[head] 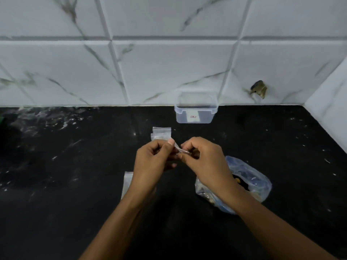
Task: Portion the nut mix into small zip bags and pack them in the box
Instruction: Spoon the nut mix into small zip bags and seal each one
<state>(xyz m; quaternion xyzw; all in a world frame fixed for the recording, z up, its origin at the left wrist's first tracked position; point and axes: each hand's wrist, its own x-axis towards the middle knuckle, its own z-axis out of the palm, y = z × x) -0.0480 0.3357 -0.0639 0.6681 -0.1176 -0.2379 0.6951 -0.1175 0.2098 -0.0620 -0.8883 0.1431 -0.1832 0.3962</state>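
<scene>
My left hand [153, 160] and my right hand [203, 158] meet above the black counter and pinch a small clear zip bag [180, 149] between their fingertips. What the bag holds is hidden by my fingers. Under my right wrist lies a larger clear plastic bag of nut mix [249, 180]. A clear plastic box [196, 109] with no lid stands at the back against the wall. Small zip bags [161, 133] lie just beyond my hands, and another flat zip bag [127, 182] lies under my left forearm.
The black counter [65, 184] ends at a white marbled tile wall [169, 62] behind and a side wall [330, 109] at the right. A dark chipped hole [260, 89] marks the tile at the back right.
</scene>
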